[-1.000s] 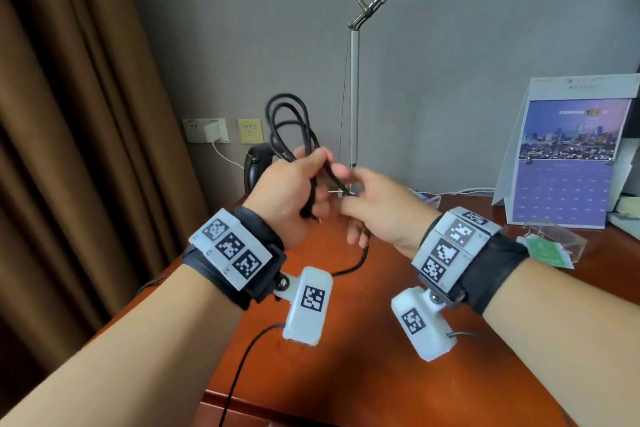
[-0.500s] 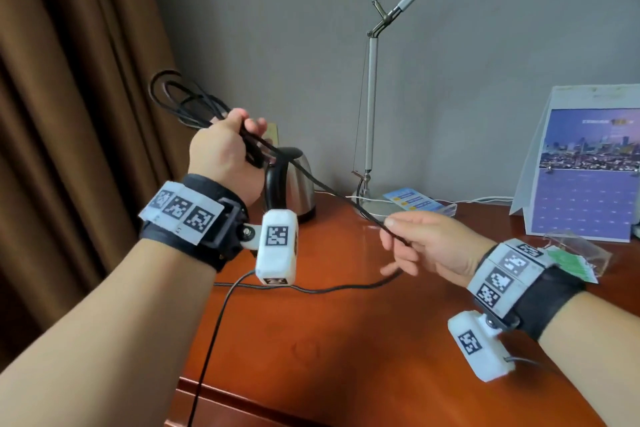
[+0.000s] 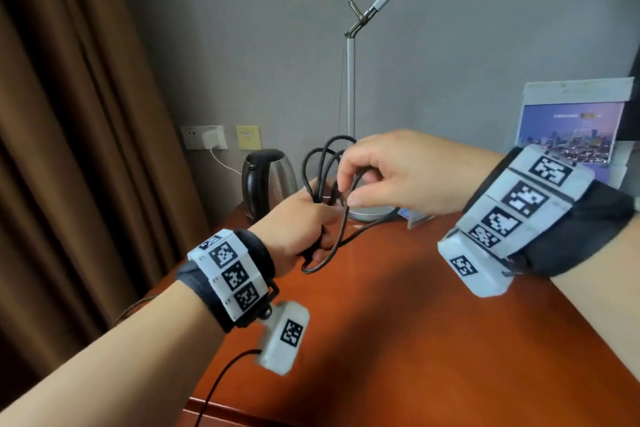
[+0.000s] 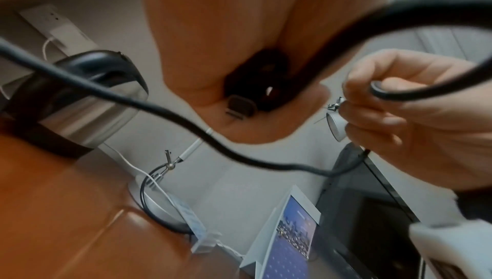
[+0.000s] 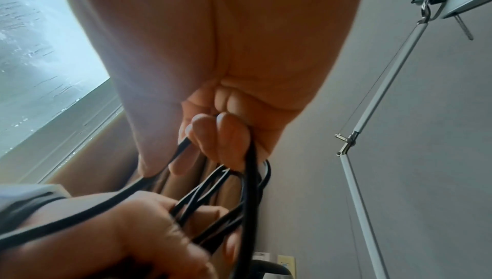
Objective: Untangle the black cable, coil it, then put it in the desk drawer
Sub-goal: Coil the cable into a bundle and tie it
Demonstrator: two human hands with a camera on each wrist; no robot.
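Gripping several gathered loops of the black cable (image 3: 327,163) above the desk's (image 3: 398,322) back left corner, the left hand (image 3: 298,232) has its fingers curled round the bundle — the right hand (image 3: 391,173) pinches one strand just above it. A slack length sags to the desktop, near the kettle (image 3: 268,180) and lamp (image 3: 351,80)
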